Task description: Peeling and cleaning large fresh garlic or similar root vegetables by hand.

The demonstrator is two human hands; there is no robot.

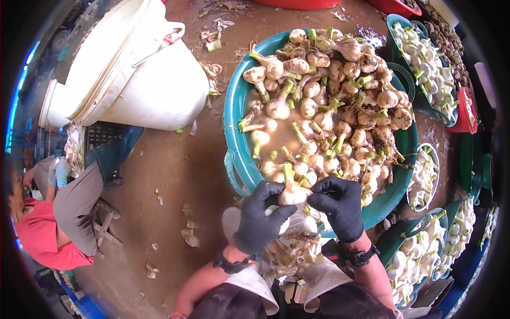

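Gripped in my left hand (pixel 261 217), which wears a black glove, is a garlic bulb (pixel 294 195) with a short green stem pointing away from me. My right hand (pixel 338 207), gloved the same way, pinches at the right side of the bulb with thumb and fingertips; whatever lies between them is too small to tell. Both hands are over the near rim of a large green tub (pixel 235 119). Soil-stained garlic bulbs (pixel 318 103) are heaped in its muddy water. Below my hands, peeled skins (pixel 293 251) and some white bulbs lie in front of my lap.
White buckets (pixel 159 87) stand at the upper left. A seated person (pixel 55 231) with gloved hands works at the far left. Tubs of cleaned garlic (pixel 428 67) and a round white-rimmed basket (pixel 423 177) line the right side. Skin scraps (pixel 190 238) litter the wet brown floor (pixel 135 215).
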